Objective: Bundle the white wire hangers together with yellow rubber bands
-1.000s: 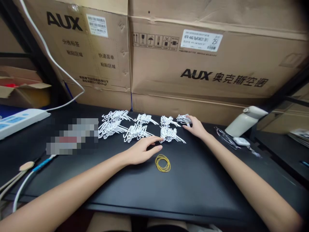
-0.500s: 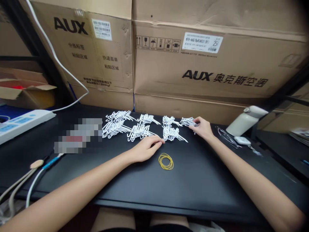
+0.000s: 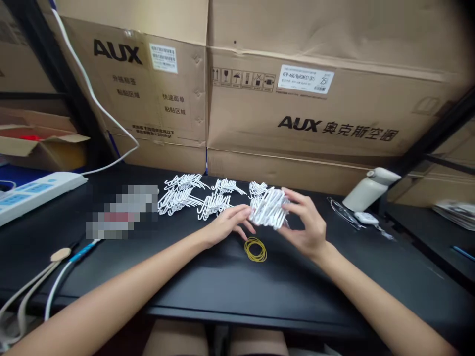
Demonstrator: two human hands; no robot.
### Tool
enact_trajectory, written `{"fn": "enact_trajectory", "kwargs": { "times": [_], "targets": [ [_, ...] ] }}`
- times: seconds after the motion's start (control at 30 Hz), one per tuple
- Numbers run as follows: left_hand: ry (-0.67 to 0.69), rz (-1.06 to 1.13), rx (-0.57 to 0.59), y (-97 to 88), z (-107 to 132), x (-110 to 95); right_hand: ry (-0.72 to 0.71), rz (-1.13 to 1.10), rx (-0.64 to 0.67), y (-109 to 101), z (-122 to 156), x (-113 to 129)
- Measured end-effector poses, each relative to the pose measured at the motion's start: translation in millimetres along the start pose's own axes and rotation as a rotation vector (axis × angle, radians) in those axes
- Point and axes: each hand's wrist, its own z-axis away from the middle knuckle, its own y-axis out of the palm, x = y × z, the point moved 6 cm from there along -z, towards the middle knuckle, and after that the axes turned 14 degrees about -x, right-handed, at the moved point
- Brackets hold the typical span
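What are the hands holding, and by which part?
A bundle of white hooks: the right hand grips its right end, the left hand its left end.

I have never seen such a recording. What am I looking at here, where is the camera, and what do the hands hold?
There is no machine: a person works with bare hands, and the one camera sits on the head, looking forward and down. The right hand grips a bundle of small white hooks above the black table; the left hand touches the bundle's end with its fingertips. Yellow rubber bands lie just below, more white bundles lie behind, and big cardboard boxes stand at the back.
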Motion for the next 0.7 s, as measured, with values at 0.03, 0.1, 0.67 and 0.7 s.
{"fn": "enact_trajectory", "kwargs": {
  "times": [0.03,0.1,0.67,0.7],
  "targets": [
    [-0.027,0.055,0.061,4.8,3,-1,-0.029,-0.010,0.028,2,3,8],
    [-0.085,0.118,0.159,14.1,9,-3,-0.036,-0.022,0.080,6,9,16],
    [-0.229,0.004,0.130,27.4,17,5,0.218,-0.159,0.196,8,6,28],
    [-0.225,-0.007,0.135,28.1,17,6,0.206,-0.157,0.200,9,5,28]
  ]
}}
